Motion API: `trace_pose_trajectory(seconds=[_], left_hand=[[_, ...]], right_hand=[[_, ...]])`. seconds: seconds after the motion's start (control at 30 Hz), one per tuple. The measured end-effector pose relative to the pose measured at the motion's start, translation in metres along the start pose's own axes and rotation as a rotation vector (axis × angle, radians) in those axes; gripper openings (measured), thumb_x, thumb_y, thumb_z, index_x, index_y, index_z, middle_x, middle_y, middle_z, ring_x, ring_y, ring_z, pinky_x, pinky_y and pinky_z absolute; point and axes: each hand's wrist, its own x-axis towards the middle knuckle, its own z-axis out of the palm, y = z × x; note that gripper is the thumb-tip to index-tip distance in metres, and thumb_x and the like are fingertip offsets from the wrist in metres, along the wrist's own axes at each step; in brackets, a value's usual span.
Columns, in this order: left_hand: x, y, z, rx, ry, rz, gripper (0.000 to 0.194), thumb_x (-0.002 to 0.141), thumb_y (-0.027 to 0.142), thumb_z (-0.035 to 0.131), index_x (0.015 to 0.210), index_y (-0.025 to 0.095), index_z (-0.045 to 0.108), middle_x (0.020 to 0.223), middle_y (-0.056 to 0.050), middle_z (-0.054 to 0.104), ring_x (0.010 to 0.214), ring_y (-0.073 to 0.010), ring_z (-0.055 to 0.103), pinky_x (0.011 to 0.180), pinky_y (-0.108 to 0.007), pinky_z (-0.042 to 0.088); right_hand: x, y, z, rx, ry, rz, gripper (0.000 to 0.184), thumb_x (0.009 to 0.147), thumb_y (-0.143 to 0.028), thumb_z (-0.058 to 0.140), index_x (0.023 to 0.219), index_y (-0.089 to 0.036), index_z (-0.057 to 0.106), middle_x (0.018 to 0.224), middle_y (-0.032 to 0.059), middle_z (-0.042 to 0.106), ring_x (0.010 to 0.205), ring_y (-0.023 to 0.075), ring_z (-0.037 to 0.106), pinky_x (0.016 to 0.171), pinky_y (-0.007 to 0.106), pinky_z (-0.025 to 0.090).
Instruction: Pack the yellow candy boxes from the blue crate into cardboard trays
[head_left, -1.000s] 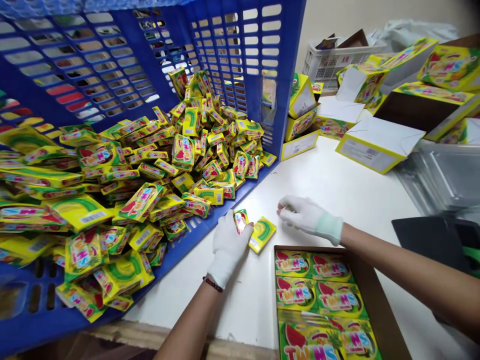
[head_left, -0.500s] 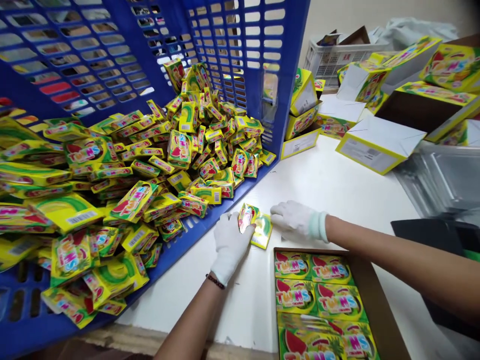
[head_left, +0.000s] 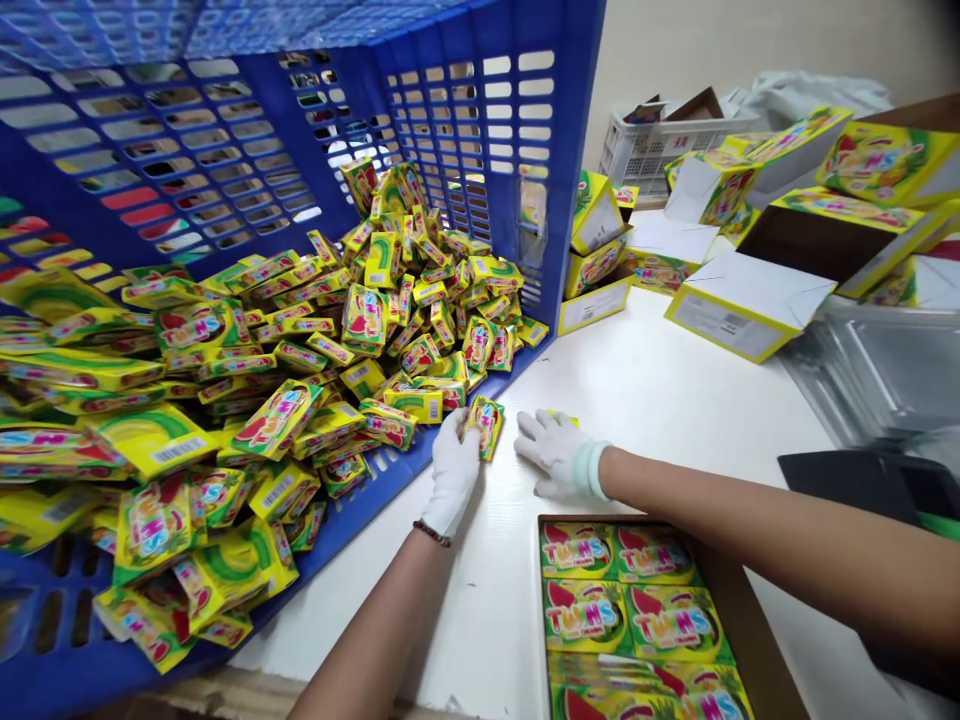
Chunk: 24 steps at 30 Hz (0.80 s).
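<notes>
My left hand [head_left: 455, 475], in a white glove, grips a small candy box [head_left: 487, 428] between thumb and fingers, just above the white table beside the basket's edge. My right hand [head_left: 559, 455], gloved too, lies palm down to the right of it with fingers stretched toward the left. Behind its knuckles a yellow edge of another candy box [head_left: 564, 418] peeks out; the rest is hidden. Below the right forearm, an open display carton [head_left: 541, 600] contains rows of the same candy boxes, faces up.
A large blue basket [head_left: 577, 110] lies tipped at the left, heaped with loose candy boxes [head_left: 360, 370]. Empty display cartons [head_left: 750, 300] are piled at the back right, near clear plastic trays [head_left: 892, 360]. A white crate [head_left: 637, 150] stands behind.
The two candy boxes that lay together are now apart: one is in my left hand, moved toward the basket, the other mostly behind my right hand. The view has tilted slightly.
</notes>
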Motion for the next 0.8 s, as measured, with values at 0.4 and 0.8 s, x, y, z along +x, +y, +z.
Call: trace_pose_trajectory(seconds=[0.4, 0.8], left_hand=[[-0.039, 0.025, 0.001, -0.042, -0.425, 0.255, 0.020, 0.077, 0.015, 0.061, 0.096, 0.018, 0.069, 0.122, -0.009, 0.062, 0.128, -0.0261, 0.050, 0.115, -0.047, 0.036], [-0.035, 0.032, 0.023, 0.256, -0.592, 0.562, 0.021, 0.087, 0.016, 0.054, 0.104, 0.020, 0.066, 0.156, -0.013, 0.029, 0.146, -0.0300, 0.029, 0.118, -0.049, 0.031]], right_hand=[[-0.037, 0.060, 0.006, 0.166, 0.164, 0.178, 0.048, 0.091, -0.016, 0.045, 0.139, -0.019, 0.046, 0.132, 0.0170, 0.047, 0.111, 0.0276, 0.054, 0.090, 0.040, 0.045], [-0.034, 0.079, 0.022, 0.510, 0.329, 0.143, 0.056, 0.083, -0.023, 0.051, 0.139, -0.017, 0.044, 0.133, 0.0164, 0.054, 0.120, 0.0293, 0.054, 0.101, 0.048, 0.045]])
